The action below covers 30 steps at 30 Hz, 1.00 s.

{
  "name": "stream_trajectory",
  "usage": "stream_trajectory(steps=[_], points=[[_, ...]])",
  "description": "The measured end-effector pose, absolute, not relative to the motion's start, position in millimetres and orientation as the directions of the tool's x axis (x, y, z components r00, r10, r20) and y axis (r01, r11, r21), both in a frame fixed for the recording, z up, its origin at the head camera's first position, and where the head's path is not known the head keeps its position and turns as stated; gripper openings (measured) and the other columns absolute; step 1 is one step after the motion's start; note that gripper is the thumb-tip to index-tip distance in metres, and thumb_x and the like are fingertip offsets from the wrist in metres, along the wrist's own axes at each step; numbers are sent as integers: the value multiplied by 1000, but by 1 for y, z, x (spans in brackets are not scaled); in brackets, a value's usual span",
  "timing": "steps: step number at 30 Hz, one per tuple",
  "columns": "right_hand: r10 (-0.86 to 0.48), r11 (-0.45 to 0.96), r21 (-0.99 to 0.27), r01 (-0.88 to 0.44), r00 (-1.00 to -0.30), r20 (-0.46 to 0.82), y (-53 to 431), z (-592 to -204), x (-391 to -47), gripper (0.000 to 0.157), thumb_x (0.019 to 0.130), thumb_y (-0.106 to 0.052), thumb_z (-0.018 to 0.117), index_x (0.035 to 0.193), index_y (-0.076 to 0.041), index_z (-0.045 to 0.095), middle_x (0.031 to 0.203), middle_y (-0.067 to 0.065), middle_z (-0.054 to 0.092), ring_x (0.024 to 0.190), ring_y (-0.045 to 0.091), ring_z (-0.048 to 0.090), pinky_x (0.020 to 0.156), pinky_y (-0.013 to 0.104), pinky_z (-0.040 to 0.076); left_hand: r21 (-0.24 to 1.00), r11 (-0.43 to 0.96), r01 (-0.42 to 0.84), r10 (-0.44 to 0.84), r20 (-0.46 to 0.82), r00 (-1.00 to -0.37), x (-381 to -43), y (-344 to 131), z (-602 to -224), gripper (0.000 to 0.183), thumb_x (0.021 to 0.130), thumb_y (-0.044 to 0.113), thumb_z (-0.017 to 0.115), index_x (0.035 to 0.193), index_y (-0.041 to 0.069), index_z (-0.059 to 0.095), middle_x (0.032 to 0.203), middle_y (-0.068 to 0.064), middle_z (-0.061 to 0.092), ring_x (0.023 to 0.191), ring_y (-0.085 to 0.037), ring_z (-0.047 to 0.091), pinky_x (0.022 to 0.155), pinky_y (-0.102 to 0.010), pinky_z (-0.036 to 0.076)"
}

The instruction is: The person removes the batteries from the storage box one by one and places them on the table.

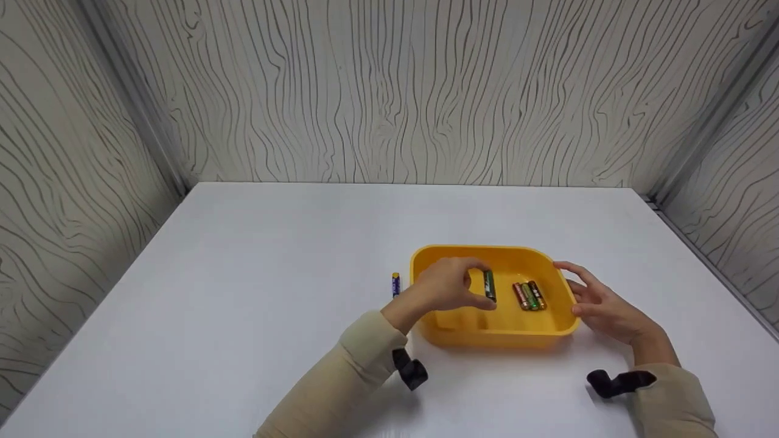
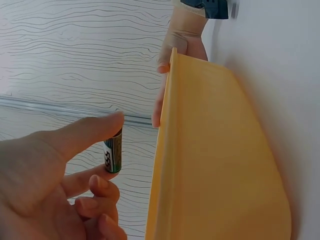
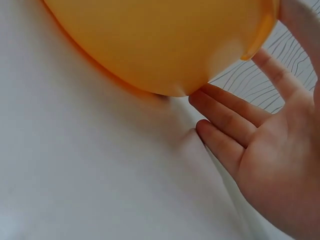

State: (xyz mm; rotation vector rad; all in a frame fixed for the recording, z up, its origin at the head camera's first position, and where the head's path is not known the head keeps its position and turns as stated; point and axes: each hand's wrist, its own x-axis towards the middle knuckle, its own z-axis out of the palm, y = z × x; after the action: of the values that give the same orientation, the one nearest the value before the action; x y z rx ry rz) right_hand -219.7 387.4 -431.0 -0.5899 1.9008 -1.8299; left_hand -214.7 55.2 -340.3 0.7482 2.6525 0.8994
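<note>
My left hand [image 1: 447, 285] is over the yellow plastic bin [image 1: 468, 340], pinching a dark green battery [image 1: 489, 286] end to end between thumb and forefinger. In the left wrist view the same battery [image 2: 113, 151] stands nearly upright, its other fingers loosely bent below. At the bin's right end, my right hand [image 1: 608, 313] rests against the rim, forefinger and thumb spread along it. The right wrist view shows the other fingers [image 3: 225, 115] extended near the bin's lower wall. Inside the bin, several batteries [image 1: 529, 296] with red, green and black wrappers lie side by side.
A purple battery with a yellow end [image 1: 395, 285] lies on the white table [image 1: 243, 292], just left of the bin and partly behind my left wrist. Wood-grain patterned panels [image 1: 389, 91] rise at the table's back and sides.
</note>
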Motion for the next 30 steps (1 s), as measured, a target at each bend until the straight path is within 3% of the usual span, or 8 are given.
stream_trajectory(steps=[4,10,30], points=[[-597,28,-1000,-3,-802,-14,389,-432,-221,69,96,-4,53,148,-32,18,141,-14,50,120,4,58,102,19,46,643,644,414,563,-32,-826,-215,41,-339,57,79,36,78,130,19,59,75,6,47,67,-7,40,59,-18,30],[-621,14,-1000,0,-784,-9,390,-433,-221,69,97,-4,52,149,-32,17,142,-13,49,120,6,58,102,21,47,675,615,407,564,-16,-826,-215,23,-339,57,79,34,79,130,17,59,66,6,40,60,-7,36,56,-19,28],[-588,113,-993,-19,-807,-51,388,-429,-220,71,93,-5,57,145,-34,18,140,-17,50,118,3,58,99,21,49,731,591,341,510,-11,-860,-223,-24,-343,55,80,29,78,130,17,59,76,3,44,67,-11,40,59,-21,33]])
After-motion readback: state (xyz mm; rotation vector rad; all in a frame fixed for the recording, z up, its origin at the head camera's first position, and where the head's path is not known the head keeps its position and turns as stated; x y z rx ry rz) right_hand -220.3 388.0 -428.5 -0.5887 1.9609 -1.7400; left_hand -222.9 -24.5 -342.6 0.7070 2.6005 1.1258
